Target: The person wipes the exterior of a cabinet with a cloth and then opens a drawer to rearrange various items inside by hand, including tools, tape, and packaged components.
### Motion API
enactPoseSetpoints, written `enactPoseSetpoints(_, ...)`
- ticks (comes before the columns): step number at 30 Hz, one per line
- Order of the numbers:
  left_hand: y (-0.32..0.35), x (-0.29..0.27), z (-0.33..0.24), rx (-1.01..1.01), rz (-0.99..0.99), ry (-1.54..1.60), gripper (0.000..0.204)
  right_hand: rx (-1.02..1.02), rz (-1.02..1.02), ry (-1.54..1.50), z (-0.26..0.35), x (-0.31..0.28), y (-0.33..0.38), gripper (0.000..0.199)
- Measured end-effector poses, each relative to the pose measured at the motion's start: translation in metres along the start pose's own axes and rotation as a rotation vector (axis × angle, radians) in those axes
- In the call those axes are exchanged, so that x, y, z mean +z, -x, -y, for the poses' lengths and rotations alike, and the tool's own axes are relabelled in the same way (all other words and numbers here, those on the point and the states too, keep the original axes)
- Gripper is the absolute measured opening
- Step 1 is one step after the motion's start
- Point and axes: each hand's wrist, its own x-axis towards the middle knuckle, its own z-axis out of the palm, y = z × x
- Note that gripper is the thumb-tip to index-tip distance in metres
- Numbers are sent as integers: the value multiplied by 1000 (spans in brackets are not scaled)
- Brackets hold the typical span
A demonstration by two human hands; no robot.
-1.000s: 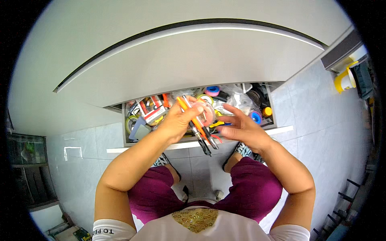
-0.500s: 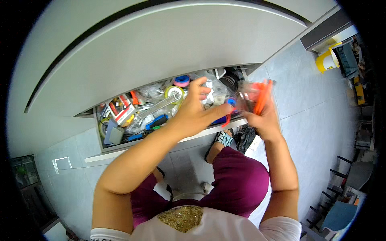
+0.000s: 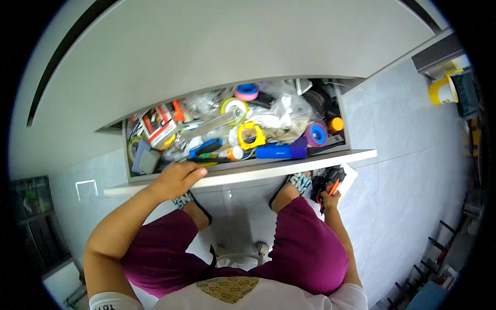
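My left hand (image 3: 178,181) is hooked over the top edge of the drawer front (image 3: 243,174), left of its middle, thumb on the near side. Low beside my right foot, my right hand (image 3: 330,200) is closed on an orange item (image 3: 334,187), whose kind is too small to make out. It is next to a black plastic bag (image 3: 321,182) on the floor. Inside the pulled-out drawer lie a yellow tape measure (image 3: 251,135), a wrench (image 3: 214,123), a blue-and-black handle (image 3: 205,148), a blue tube-like item (image 3: 281,151) and several tape rolls, including a purple-and-blue one (image 3: 316,135).
A red-and-white box (image 3: 157,125) and a grey block (image 3: 146,159) fill the drawer's left end. An orange-capped container (image 3: 336,124) stands at its right end. White paper (image 3: 349,178) lies by the black bag. A yellow-and-white bucket (image 3: 443,92) stands far right.
My left hand has moved from above the drawer's contents left and down to its front edge. My right hand has carried the orange item from the drawer's right end down toward the floor.
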Motion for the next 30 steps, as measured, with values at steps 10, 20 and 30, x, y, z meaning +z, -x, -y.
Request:
enactPoseSetpoints(10, 29, -20, 1, -125, -7, 10, 48, -891, 89, 366, 231, -14, 126, 17)
enactPoseSetpoints(20, -62, -12, 64, -109, 153, -515, 132, -1404, 967, 1157, 364, 223, 210, 44)
enactPoseSetpoints(30, -59, -7, 110, 98, 5, -397, 107, -1471, 853, 1526, 337, 288, 213, 103)
